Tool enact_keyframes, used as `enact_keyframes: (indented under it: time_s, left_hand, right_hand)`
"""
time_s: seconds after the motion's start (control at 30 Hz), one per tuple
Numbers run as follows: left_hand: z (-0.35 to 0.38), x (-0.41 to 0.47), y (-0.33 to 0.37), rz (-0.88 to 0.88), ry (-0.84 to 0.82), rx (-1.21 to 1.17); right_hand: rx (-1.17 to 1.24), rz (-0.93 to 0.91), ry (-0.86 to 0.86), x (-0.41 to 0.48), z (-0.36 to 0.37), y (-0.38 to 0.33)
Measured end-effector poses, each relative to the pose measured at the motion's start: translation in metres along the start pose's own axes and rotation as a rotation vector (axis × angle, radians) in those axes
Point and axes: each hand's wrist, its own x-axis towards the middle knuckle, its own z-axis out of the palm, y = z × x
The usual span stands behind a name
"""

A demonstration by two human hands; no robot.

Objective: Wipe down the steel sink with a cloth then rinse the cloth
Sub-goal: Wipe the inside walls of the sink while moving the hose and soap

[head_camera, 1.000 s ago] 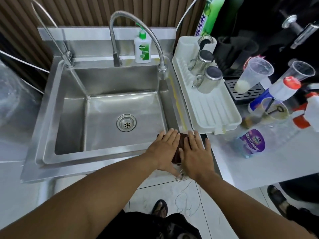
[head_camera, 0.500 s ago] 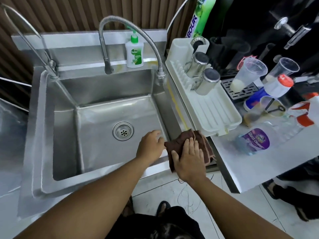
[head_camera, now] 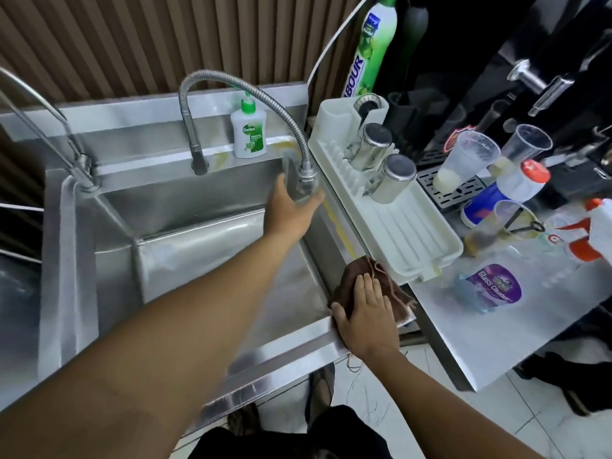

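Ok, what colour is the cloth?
Brown, best seen in the head view: the cloth lies under the right hand.

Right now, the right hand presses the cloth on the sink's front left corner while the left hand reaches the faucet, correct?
No. The head view shows the right hand pressing the cloth on the sink's front right corner, not left; the left hand reaches the faucet.
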Motion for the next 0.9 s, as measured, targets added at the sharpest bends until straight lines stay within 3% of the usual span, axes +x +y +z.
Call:
enact_keyframes:
  time_s: [0.17,0.37,0.63,0.9]
  left_hand:
    - [0.014,0.028,0.019,0.026,-0.010,-0.033]
    - [0.019,0.030,0.025,-0.007,0.094,-0.025]
    - [0.000,-0.012,-0.013,-0.078,0.511,-0.146]
    - [-0.048,-0.049,-0.040,-0.140,0.689,-0.364]
  right_hand:
    - [-0.083,-0.117,-0.019,0.024,-0.008,0.002]
    - [-0.177,-0.206,0.044,0.048,-0.018,-0.001]
    - [-0.297,-0.179,-0.002,0.030,-0.022,0.006]
    - [-0.330,-0.268,-0.024,0.087,-0.040,-0.031]
